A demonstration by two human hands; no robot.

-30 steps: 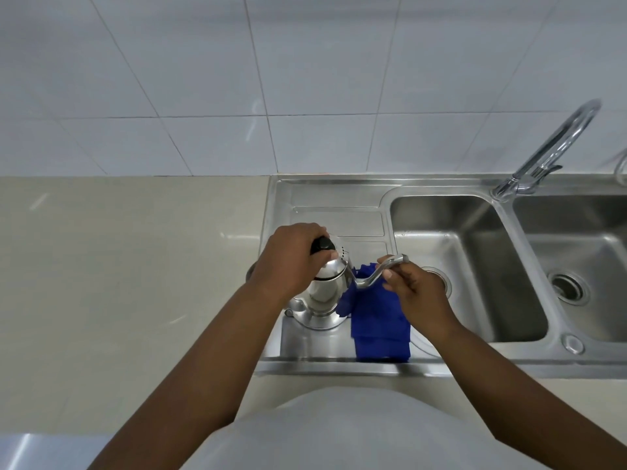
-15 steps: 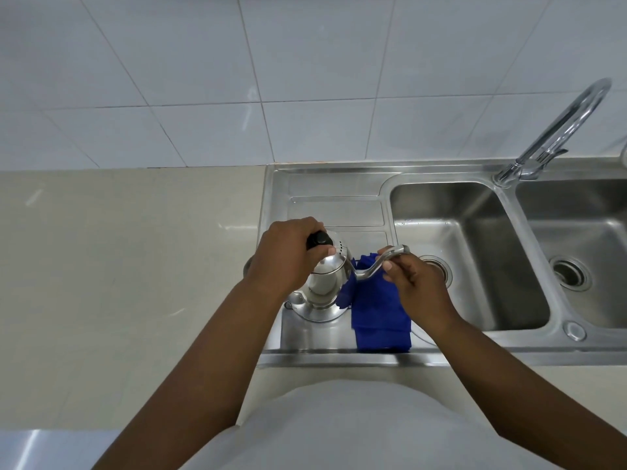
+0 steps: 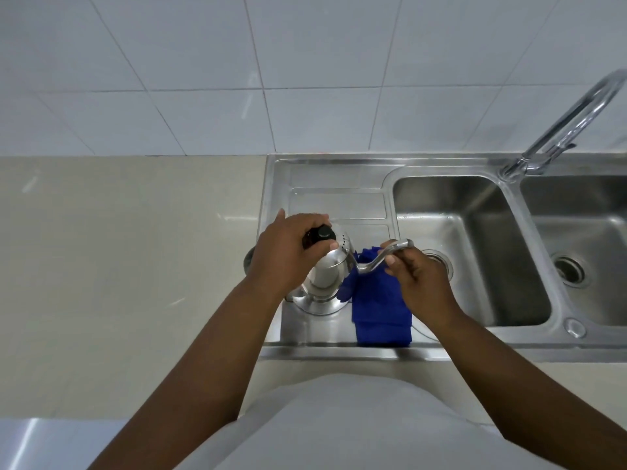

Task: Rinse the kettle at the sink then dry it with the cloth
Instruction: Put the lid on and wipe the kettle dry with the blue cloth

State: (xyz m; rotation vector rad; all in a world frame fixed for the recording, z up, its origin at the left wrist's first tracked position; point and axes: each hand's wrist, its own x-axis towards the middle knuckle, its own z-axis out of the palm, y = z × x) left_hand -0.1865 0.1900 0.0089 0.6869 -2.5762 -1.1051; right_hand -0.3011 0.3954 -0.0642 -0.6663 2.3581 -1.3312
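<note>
A small shiny steel kettle (image 3: 324,278) stands on the sink's drainboard (image 3: 339,205). It has a black lid knob (image 3: 324,234) and a thin curved spout (image 3: 383,256) pointing right. My left hand (image 3: 285,252) grips the kettle's top around the black knob. My right hand (image 3: 419,276) pinches the spout near its tip. A folded blue cloth (image 3: 378,307) lies on the drainboard just right of the kettle, under the spout and partly under my right hand.
Two steel basins (image 3: 475,252) lie to the right, each with a drain. A curved chrome tap (image 3: 563,120) rises behind them. A beige counter (image 3: 118,266) stretches to the left, and white wall tiles stand behind.
Both hands keep the same hold on the kettle. The view has tilted slightly, so the sink sits a little lower in the frame; my left thumb now shows more of the black knob.
</note>
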